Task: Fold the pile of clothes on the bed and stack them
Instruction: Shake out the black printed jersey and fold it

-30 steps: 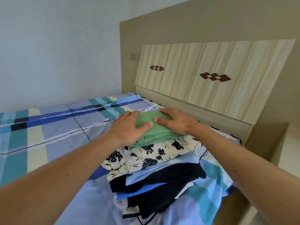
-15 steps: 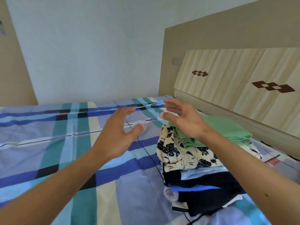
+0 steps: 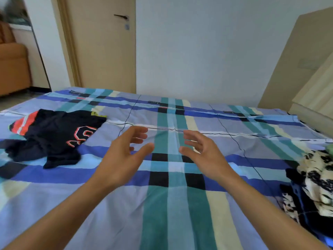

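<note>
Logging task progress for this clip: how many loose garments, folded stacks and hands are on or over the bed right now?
Loose garments: 1, the black jersey with orange trim
Folded stacks: 1, the folded stack at the right edge
Hands: 2, left hand and right hand, both empty
Total: 4
The yellow-green scrap behind the jersey is too hidden to count.

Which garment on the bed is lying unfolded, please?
The black shirt with red lettering, lying crumpled on the left of the bed; the other clothes sit folded in the stack at the right edge.
</note>
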The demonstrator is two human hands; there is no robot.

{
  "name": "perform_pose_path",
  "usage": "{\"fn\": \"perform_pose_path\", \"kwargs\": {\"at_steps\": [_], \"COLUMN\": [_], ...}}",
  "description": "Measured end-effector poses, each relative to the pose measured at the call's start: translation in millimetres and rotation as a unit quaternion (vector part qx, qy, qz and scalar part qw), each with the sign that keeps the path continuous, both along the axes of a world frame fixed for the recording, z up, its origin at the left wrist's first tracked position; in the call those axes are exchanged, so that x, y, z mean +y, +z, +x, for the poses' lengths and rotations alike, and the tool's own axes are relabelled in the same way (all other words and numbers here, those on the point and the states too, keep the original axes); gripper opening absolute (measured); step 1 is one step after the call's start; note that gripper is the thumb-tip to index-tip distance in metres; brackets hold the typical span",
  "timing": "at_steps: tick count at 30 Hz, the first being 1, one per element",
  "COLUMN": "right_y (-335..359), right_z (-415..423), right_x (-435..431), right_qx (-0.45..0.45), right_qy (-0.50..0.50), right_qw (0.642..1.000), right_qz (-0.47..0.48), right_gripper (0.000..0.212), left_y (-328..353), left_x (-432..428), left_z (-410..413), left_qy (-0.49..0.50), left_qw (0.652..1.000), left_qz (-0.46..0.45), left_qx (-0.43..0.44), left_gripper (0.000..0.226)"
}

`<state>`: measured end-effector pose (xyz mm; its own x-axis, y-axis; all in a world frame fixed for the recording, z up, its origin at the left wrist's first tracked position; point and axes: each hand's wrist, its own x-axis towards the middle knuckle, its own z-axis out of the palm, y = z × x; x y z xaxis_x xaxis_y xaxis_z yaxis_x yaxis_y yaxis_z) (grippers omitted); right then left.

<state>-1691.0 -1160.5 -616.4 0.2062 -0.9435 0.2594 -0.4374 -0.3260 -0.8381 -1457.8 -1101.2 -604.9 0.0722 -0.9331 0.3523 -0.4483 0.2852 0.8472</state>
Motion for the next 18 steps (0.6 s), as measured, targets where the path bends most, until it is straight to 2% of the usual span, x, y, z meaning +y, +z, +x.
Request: {"fn": "perform_pose_path", "kwargs": {"at_steps": [3, 7, 12, 16, 18], "right_y": [-25, -58, -79, -92, -100], "right_z": [51, 126, 213, 269, 305], "right_x": [-6, -20, -36, -51, -58], "right_qx": [0.004, 0.025, 0.046, 0.128, 0.2], "right_qy": [0.032, 0.088, 0.148, 0.196, 0.238], "right_qw": [0.999, 0.994, 0.986, 0.972, 0.95], "right_qz": [0.026, 0.063, 0.065, 0.014, -0.02], "right_gripper": [0.049, 0.048, 0.044, 0.034, 0.031], "left_y": [-18, -27, -34, -43, -47], "left_x": [11, 13, 9, 6, 6], "left_z": [41, 94, 147, 179, 192], "left_qy": [0.036, 0.104, 0.178, 0.264, 0.293], "left_qw": [0.999, 0.993, 0.979, 0.945, 0.927], "left_qz": [0.024, 0.042, 0.064, 0.13, 0.162], "left_qx": [-0.002, -0.024, -0.072, -0.143, -0.17], "left_gripper": [0.059, 0.053, 0.046, 0.037, 0.035]}}
